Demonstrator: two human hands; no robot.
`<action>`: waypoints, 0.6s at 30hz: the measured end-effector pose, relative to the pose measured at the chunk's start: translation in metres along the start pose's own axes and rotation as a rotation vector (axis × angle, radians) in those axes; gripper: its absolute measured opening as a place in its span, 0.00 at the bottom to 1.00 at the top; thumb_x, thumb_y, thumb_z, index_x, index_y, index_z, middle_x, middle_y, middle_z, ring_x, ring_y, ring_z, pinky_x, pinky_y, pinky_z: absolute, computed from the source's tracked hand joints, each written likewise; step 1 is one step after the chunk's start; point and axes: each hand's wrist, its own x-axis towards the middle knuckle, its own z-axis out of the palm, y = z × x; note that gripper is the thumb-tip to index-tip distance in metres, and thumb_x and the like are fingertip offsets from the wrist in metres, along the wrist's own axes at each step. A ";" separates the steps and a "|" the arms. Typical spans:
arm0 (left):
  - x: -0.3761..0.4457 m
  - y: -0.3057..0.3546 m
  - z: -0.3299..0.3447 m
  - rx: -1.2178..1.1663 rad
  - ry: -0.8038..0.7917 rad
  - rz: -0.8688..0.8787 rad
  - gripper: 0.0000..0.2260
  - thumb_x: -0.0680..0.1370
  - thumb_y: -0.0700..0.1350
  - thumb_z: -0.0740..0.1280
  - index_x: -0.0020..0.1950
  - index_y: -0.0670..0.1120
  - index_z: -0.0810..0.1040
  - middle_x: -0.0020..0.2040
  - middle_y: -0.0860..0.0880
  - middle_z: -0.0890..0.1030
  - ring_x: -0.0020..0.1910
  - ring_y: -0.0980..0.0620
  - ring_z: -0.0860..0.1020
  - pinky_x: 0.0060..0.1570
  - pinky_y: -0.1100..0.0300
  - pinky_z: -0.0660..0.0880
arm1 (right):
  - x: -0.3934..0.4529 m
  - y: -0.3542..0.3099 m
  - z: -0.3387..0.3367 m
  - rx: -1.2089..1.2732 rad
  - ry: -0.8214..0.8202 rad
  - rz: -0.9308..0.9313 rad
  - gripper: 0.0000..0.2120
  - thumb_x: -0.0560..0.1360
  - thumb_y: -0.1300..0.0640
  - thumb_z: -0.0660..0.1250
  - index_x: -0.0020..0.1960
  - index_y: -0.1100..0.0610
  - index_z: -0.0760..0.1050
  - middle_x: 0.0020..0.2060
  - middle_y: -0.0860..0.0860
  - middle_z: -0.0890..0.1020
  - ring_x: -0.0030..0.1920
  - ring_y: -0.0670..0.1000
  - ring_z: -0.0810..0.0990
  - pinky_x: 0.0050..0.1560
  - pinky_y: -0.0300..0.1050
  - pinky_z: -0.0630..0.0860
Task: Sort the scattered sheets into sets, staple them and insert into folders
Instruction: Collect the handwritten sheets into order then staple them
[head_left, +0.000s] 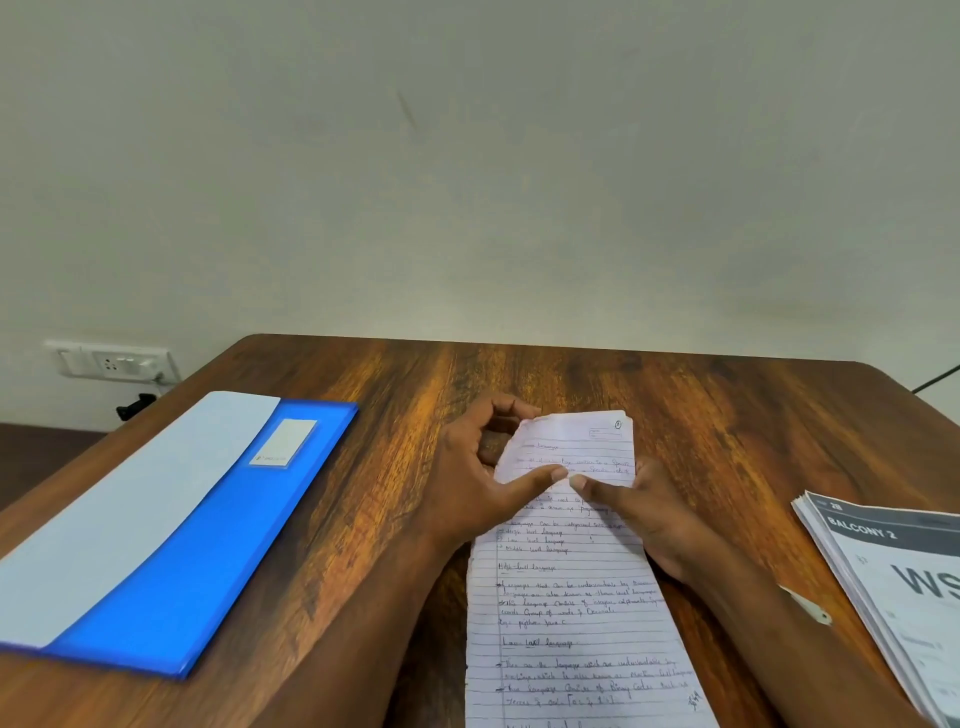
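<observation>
Handwritten lined sheets (571, 613) lie lengthwise in the middle of the wooden table, their top edge lifted. My left hand (483, 467) grips the sheets' top left edge, thumb on the page and fingers curled behind it. My right hand (644, 514) holds the right edge, its thumb pressing the page close to the left thumb. A blue folder (208, 551) lies flat at the left, with a pale sheet (130, 509) covering its left part. No stapler is in view.
A stack of printed grey and white sheets (893, 592) lies at the right table edge. A small white object (808, 605) rests beside my right forearm. A wall socket (114, 361) with a cable sits beyond the table's far left corner.
</observation>
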 end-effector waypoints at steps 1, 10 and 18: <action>0.000 0.001 0.000 0.015 0.003 0.003 0.24 0.69 0.48 0.84 0.59 0.47 0.78 0.59 0.54 0.83 0.58 0.53 0.82 0.42 0.66 0.79 | 0.000 0.000 0.000 0.000 -0.003 -0.002 0.17 0.75 0.60 0.76 0.63 0.61 0.81 0.56 0.58 0.87 0.56 0.60 0.87 0.61 0.63 0.81; 0.002 -0.012 -0.002 0.021 0.216 -0.074 0.07 0.76 0.42 0.78 0.53 0.45 0.87 0.48 0.54 0.87 0.46 0.50 0.87 0.42 0.46 0.85 | 0.001 0.002 -0.001 0.006 0.011 0.007 0.16 0.75 0.62 0.76 0.62 0.62 0.81 0.56 0.58 0.87 0.56 0.59 0.87 0.61 0.61 0.82; 0.006 -0.012 -0.024 0.032 0.249 -0.265 0.09 0.76 0.40 0.77 0.55 0.47 0.88 0.49 0.55 0.88 0.49 0.59 0.86 0.49 0.55 0.85 | 0.001 0.002 -0.001 0.010 -0.006 -0.017 0.16 0.75 0.62 0.75 0.63 0.62 0.81 0.57 0.57 0.87 0.57 0.58 0.87 0.61 0.60 0.82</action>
